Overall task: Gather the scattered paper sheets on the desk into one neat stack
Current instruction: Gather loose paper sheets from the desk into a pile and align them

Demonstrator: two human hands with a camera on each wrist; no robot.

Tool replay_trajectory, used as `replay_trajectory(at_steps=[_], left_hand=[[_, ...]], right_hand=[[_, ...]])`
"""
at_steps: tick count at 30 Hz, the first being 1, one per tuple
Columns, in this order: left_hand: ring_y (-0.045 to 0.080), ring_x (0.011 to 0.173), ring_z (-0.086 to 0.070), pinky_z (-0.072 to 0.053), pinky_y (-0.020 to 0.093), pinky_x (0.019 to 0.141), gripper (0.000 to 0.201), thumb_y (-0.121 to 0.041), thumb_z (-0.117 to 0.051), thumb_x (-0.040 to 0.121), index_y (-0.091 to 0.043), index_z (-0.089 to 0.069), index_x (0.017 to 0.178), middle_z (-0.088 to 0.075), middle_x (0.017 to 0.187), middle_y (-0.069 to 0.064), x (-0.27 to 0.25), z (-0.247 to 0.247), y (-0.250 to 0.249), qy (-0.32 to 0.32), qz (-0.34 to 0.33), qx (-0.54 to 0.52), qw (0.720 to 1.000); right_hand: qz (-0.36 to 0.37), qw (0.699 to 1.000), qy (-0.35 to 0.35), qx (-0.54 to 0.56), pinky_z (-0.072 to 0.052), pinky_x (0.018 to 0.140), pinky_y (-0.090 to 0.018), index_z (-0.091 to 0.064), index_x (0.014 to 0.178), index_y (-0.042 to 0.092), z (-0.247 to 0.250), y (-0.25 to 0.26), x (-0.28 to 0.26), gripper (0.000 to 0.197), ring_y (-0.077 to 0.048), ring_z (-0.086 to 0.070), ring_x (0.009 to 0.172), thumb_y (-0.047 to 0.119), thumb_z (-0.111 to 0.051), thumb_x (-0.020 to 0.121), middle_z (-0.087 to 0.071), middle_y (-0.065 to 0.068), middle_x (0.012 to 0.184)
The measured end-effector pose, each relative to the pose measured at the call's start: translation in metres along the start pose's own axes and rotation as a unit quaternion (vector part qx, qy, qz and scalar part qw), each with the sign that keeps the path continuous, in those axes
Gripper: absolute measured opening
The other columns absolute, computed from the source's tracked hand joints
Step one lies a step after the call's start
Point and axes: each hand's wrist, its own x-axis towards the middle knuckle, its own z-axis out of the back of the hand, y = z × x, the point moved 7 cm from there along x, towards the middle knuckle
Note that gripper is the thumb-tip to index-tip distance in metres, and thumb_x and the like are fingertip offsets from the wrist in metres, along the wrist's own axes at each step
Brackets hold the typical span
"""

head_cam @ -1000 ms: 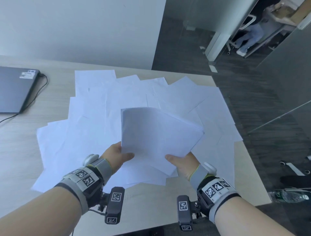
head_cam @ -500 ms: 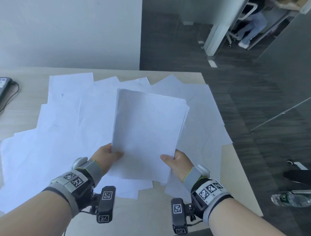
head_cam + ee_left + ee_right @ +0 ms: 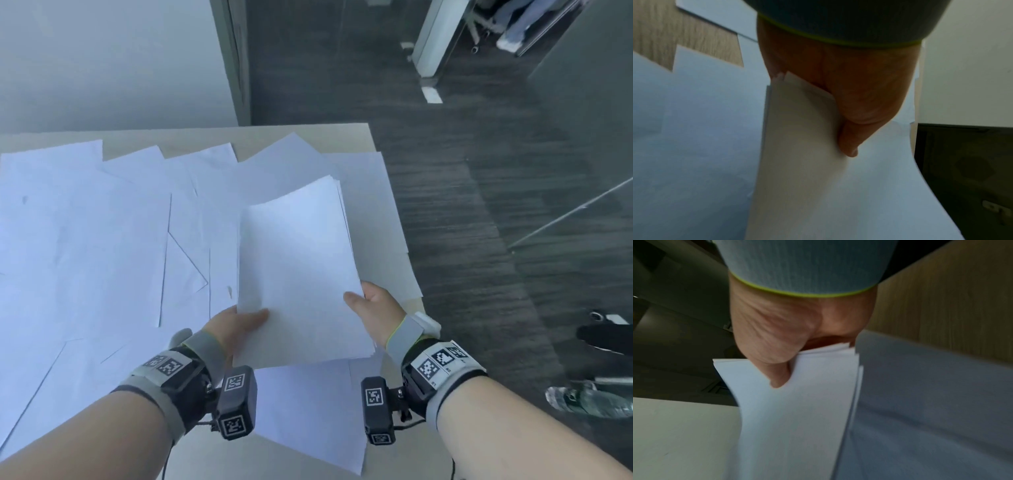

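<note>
Both your left hand (image 3: 236,323) and right hand (image 3: 371,305) pinch the stack (image 3: 298,274) above the desk (image 3: 368,138); a loosened grip lets sheets slide out.

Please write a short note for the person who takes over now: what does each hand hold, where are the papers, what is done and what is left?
Left hand: grips the near left corner of the gathered stack, thumb on top.
Right hand: grips its near right edge, thumb on top.
The stack is lifted above the desk, near its right edge, edges roughly aligned.
Done: some sheets collected.
Left: many loose sheets are spread, overlapping, over the desk; add them, square the stack and set it down.
</note>
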Motion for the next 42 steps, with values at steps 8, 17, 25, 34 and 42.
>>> replay_trajectory(at_steps=[8,17,25,34,42], left_hand=[[0.041,0.089,-0.069,-0.058,0.058,0.083,0.011,-0.016,-0.069,0.096,-0.01,-0.066,0.105,-0.071,0.103,0.021,0.019,-0.016,-0.012,-0.067,-0.029,0.0,0.997],[0.042,0.102,-0.069,-0.054,0.061,0.096,0.034,-0.036,-0.069,0.061,-0.021,-0.067,0.091,-0.073,0.104,0.012,0.046,-0.019,-0.019,-0.101,-0.014,0.029,0.994],[0.042,0.099,-0.071,-0.057,0.064,0.088,0.012,-0.024,-0.076,0.089,-0.021,-0.07,0.098,-0.073,0.108,0.014,0.048,-0.011,-0.019,-0.112,-0.016,0.031,0.993],[0.041,0.103,-0.07,-0.055,0.063,0.093,0.007,-0.024,-0.074,0.092,-0.023,-0.07,0.096,-0.074,0.108,0.012,0.048,-0.001,-0.019,-0.104,-0.01,0.046,0.993],[0.041,0.101,-0.07,-0.057,0.062,0.088,0.018,-0.026,-0.075,0.092,-0.022,-0.069,0.108,-0.073,0.111,0.013,0.046,0.0,-0.021,-0.098,-0.018,0.054,0.994]], right_hand=[[-0.005,0.967,-0.254,-0.018,-0.049,0.068,-0.028,-0.068,0.097,0.028,0.107,-0.028,0.032,0.014,-0.017,-0.064,0.082,0.032,-0.054,0.094,-0.069,0.003,0.098],[-0.117,0.974,-0.183,-0.063,-0.038,0.067,-0.031,-0.054,0.113,0.03,0.117,-0.045,0.101,0.033,-0.024,-0.058,0.082,0.054,-0.053,0.091,-0.061,0.003,0.094],[-0.105,0.974,-0.195,-0.057,-0.031,0.052,-0.029,-0.047,0.067,0.016,0.122,-0.039,0.11,0.044,-0.024,-0.042,0.056,0.049,-0.06,0.093,-0.044,-0.001,0.061],[-0.071,0.966,-0.245,-0.037,-0.042,0.056,-0.027,-0.063,0.094,0.017,0.131,-0.022,0.107,0.011,-0.021,-0.054,0.061,0.028,-0.064,0.091,-0.059,0.0,0.071],[-0.095,0.944,-0.307,-0.076,-0.038,0.061,-0.031,-0.061,0.101,0.005,0.156,-0.037,0.081,0.019,-0.028,-0.052,0.07,0.019,-0.051,0.094,-0.059,-0.012,0.083]])
